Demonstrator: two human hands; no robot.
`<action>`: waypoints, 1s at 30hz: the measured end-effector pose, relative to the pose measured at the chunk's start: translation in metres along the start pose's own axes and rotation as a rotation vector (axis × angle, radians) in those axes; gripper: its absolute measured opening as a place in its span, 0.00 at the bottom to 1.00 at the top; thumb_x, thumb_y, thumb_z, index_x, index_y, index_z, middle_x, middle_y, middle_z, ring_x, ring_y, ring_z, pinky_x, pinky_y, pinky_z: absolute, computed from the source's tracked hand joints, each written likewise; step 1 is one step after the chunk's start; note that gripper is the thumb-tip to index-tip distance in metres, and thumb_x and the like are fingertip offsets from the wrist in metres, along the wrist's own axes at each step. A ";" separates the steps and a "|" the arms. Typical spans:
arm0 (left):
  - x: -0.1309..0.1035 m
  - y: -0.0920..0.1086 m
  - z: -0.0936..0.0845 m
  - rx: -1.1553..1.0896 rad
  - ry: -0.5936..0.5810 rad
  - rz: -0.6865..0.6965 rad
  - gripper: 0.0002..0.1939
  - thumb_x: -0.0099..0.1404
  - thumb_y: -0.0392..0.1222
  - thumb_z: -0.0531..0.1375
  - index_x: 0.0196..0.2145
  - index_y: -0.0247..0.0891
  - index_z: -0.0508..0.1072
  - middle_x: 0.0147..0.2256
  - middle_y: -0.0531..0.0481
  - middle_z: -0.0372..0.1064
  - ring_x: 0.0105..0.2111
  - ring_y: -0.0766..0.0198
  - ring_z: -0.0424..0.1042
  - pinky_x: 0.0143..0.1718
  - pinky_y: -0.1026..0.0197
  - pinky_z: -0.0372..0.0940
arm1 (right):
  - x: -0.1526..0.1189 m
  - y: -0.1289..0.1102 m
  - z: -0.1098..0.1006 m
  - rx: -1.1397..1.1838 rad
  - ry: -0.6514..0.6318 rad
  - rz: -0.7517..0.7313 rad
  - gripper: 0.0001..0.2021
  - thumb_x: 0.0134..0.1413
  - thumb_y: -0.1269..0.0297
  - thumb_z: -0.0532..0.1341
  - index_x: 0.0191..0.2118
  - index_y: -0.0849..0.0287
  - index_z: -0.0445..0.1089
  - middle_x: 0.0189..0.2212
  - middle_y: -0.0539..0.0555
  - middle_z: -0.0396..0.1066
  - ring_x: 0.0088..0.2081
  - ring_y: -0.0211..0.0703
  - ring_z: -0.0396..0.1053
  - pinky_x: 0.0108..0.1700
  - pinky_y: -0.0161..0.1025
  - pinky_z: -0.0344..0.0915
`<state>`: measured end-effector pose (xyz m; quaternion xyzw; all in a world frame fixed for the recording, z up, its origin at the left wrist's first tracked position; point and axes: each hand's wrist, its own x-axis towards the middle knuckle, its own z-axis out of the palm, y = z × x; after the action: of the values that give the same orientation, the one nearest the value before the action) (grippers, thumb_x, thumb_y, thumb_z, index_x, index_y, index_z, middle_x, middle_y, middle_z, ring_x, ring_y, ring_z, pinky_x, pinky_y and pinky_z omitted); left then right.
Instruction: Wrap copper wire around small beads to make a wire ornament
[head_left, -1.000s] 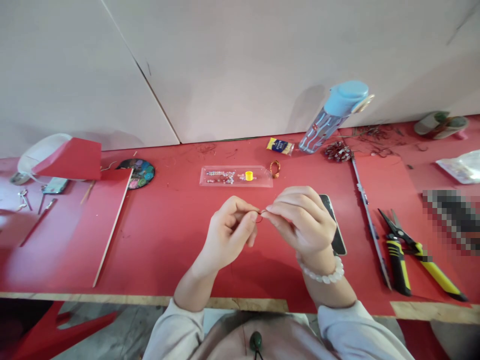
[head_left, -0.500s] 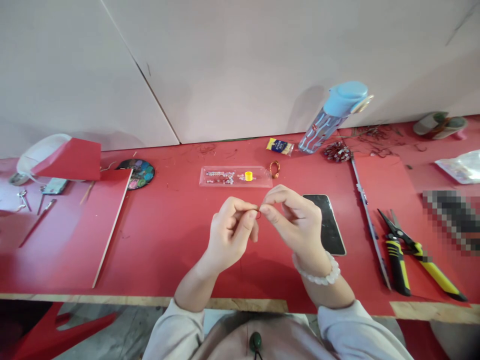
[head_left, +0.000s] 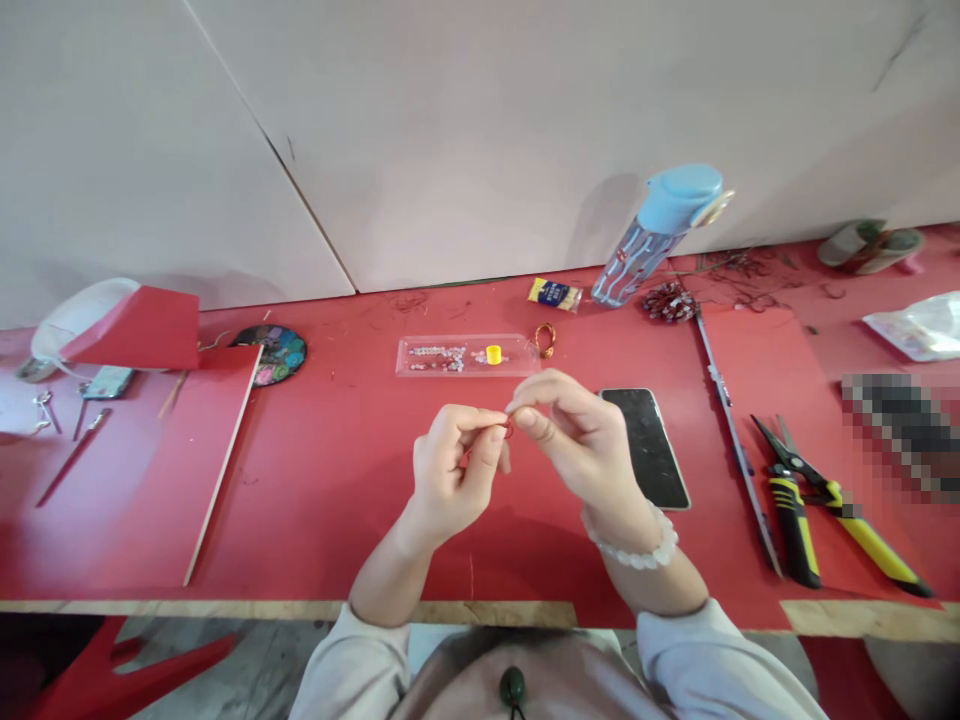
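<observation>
Above the middle of the red table, my left hand (head_left: 455, 465) pinches a thin red string (head_left: 510, 430) between thumb and forefinger. My right hand (head_left: 574, 435), with a pale bead bracelet (head_left: 634, 550) at its wrist, pinches the same string so close that the fingertips of both hands nearly meet. A small loop of the string shows just below the fingertips. Beyond the hands lies a clear plastic tray (head_left: 517, 368) with many small beads (head_left: 442, 356) and a yellow ring-shaped piece (head_left: 493, 355). A braided orange-brown loop (head_left: 546, 341) rests at its right end.
A black phone (head_left: 646, 450) lies right of my right hand. Farther right are yellow-black shears (head_left: 810, 490) on a red board. A blue-lidded bottle (head_left: 660, 235) and a small packet (head_left: 555, 294) stand near the wall. At left are another board (head_left: 180, 470) and a round palette (head_left: 281, 355).
My right hand has shifted slightly left, its fingertips now nearer my left thumb and forefinger. The view has moved a little. Both hands keep their pinch on the string.
</observation>
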<state>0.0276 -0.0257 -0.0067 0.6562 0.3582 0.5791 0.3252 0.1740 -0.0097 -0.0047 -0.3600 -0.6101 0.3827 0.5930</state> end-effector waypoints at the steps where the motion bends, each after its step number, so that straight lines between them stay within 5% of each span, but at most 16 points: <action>1: 0.000 0.000 0.000 0.000 0.004 -0.011 0.04 0.74 0.40 0.58 0.41 0.38 0.72 0.20 0.59 0.69 0.16 0.74 0.70 0.18 0.73 0.60 | -0.001 -0.002 -0.002 -0.138 0.065 -0.092 0.04 0.62 0.66 0.64 0.35 0.55 0.75 0.32 0.53 0.76 0.35 0.44 0.75 0.38 0.44 0.74; 5: -0.002 -0.001 -0.002 0.023 0.027 -0.039 0.07 0.74 0.43 0.58 0.40 0.38 0.72 0.20 0.57 0.69 0.17 0.72 0.72 0.18 0.72 0.62 | -0.006 -0.008 -0.004 -0.470 0.133 -0.353 0.09 0.58 0.70 0.64 0.43 0.52 0.76 0.37 0.55 0.75 0.38 0.49 0.74 0.40 0.49 0.72; 9: -0.002 -0.002 -0.003 0.058 0.021 -0.033 0.06 0.75 0.43 0.58 0.41 0.39 0.72 0.24 0.56 0.72 0.20 0.71 0.75 0.21 0.71 0.67 | -0.008 -0.010 0.001 -0.579 0.119 -0.382 0.08 0.57 0.70 0.65 0.41 0.52 0.77 0.36 0.54 0.76 0.38 0.48 0.73 0.41 0.50 0.71; 12: -0.001 -0.002 -0.003 0.080 0.013 0.008 0.04 0.75 0.40 0.57 0.43 0.39 0.72 0.24 0.57 0.72 0.20 0.72 0.75 0.22 0.72 0.68 | -0.008 -0.011 0.004 -0.456 0.107 -0.283 0.07 0.58 0.72 0.65 0.39 0.54 0.78 0.33 0.53 0.76 0.36 0.45 0.73 0.40 0.46 0.72; 19: -0.001 -0.005 -0.005 0.184 -0.002 0.097 0.05 0.74 0.36 0.58 0.45 0.40 0.72 0.25 0.58 0.72 0.20 0.74 0.70 0.22 0.74 0.66 | -0.004 -0.008 0.000 0.149 -0.059 0.228 0.03 0.55 0.69 0.67 0.34 0.55 0.79 0.28 0.50 0.76 0.29 0.38 0.72 0.31 0.37 0.72; 24: -0.001 -0.004 -0.006 0.171 0.011 0.075 0.04 0.74 0.37 0.58 0.44 0.40 0.73 0.24 0.58 0.71 0.18 0.75 0.68 0.21 0.74 0.63 | -0.001 -0.001 -0.002 0.299 -0.109 0.338 0.04 0.55 0.63 0.69 0.34 0.56 0.77 0.29 0.50 0.76 0.30 0.37 0.73 0.32 0.36 0.73; 27: 0.001 -0.003 -0.005 0.088 -0.015 0.035 0.04 0.74 0.37 0.57 0.43 0.40 0.72 0.21 0.60 0.67 0.16 0.75 0.66 0.19 0.74 0.61 | 0.001 0.001 -0.005 0.246 -0.127 0.273 0.03 0.57 0.65 0.68 0.34 0.57 0.76 0.29 0.50 0.76 0.30 0.38 0.74 0.34 0.37 0.74; 30: 0.003 -0.002 -0.004 0.047 -0.044 0.023 0.03 0.74 0.37 0.57 0.42 0.39 0.71 0.20 0.61 0.65 0.15 0.75 0.64 0.18 0.74 0.61 | 0.002 0.002 -0.008 0.047 -0.050 0.027 0.03 0.56 0.71 0.68 0.35 0.56 0.76 0.31 0.51 0.76 0.34 0.40 0.75 0.38 0.39 0.75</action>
<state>0.0234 -0.0224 -0.0062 0.6804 0.3570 0.5594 0.3110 0.1823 -0.0067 -0.0050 -0.3443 -0.6106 0.4139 0.5808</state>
